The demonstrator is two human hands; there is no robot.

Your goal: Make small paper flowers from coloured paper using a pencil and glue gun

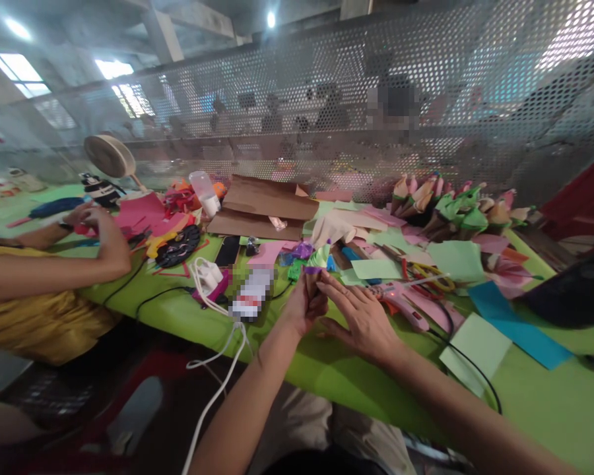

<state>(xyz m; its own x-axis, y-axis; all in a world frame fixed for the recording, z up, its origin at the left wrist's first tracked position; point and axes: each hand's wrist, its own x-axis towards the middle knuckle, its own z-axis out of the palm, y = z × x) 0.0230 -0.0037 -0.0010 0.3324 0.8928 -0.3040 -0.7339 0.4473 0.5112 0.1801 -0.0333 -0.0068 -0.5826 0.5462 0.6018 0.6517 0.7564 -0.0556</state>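
Note:
My left hand [313, 302] is closed round a small paper flower bouquet [319, 260] with a pale green top, a brown paper wrap and a purple band. The bouquet stands upright above the table's front edge. The fingers of my right hand [359, 313] are stretched out, their tips against the band, and the thumb is apart below. Just to the right of that hand lies a pink hot glue gun [404, 307] with a small red light. Purple foil [303, 250] sits behind my left hand.
A smartphone [252, 294] and a white charger [208, 276] with trailing cables lie on the green table [549, 409]. Coloured paper sheets [476, 348] spread to the right. Wrapped paper flowers [460, 206] stand at the back. On the left, a co-worker's hands [92, 218] handle pink paper.

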